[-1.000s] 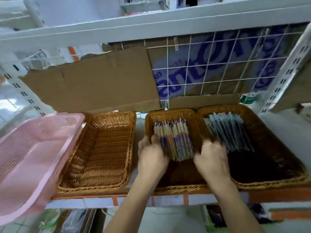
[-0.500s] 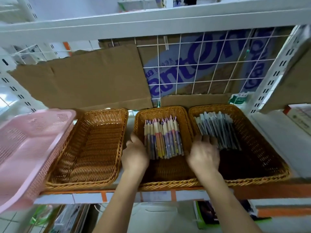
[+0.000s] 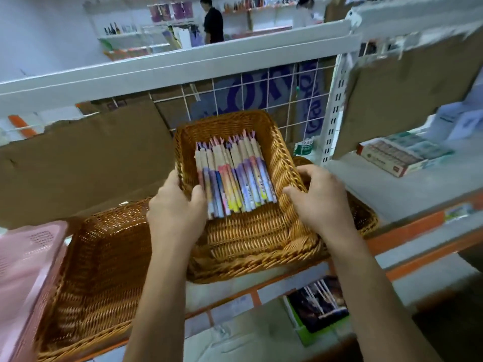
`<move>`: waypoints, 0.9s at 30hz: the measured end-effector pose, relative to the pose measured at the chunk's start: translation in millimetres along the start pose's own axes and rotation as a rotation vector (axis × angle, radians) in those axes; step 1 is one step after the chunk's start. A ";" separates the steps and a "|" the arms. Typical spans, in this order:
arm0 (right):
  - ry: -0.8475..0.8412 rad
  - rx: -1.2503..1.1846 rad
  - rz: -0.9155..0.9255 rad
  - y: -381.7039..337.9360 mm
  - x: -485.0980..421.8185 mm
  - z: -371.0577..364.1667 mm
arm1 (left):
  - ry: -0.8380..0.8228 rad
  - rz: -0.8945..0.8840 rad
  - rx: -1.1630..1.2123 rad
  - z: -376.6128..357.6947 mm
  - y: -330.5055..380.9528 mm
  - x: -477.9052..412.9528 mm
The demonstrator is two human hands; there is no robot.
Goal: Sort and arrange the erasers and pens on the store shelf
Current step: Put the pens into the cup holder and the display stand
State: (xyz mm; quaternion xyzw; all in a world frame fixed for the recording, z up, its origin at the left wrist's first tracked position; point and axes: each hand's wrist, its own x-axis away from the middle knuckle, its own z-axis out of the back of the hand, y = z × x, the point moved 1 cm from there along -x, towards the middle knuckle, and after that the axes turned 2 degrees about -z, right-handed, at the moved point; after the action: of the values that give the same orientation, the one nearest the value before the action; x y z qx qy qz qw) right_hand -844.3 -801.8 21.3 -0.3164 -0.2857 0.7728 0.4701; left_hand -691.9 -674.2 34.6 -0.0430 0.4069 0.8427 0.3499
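A brown wicker basket (image 3: 251,239) with a row of colourful pens (image 3: 232,176) is lifted off the shelf and tilted toward me. My left hand (image 3: 175,212) grips its left rim, thumb inside against the pens. My right hand (image 3: 321,202) grips its right rim. An empty wicker basket (image 3: 104,270) stands on the shelf at the left. The wicker basket (image 3: 366,215) with grey pens is mostly hidden behind my right hand.
A pink plastic basket (image 3: 23,278) juts out at the far left. Cardboard (image 3: 78,163) and a wire grid (image 3: 261,95) back the shelf. Boxed goods (image 3: 400,155) lie on the right-hand shelf. A person stands far off behind the shelving.
Both hands took hold of the middle basket's sides and raised it off the shelf, tilting it toward me. The view swung left and up; the right basket is now mostly covered.
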 end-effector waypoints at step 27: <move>0.236 0.158 -0.426 323.8 -37.1 321.1 | -0.532 -0.297 0.058 -333.0 335.5 115.4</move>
State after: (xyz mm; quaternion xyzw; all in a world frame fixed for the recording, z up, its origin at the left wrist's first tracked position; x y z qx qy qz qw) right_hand -1251.1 -1009.7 -5.5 -0.2994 -0.2275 0.6340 0.6757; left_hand -1058.9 -990.8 -8.0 0.1300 0.3143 0.7520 0.5646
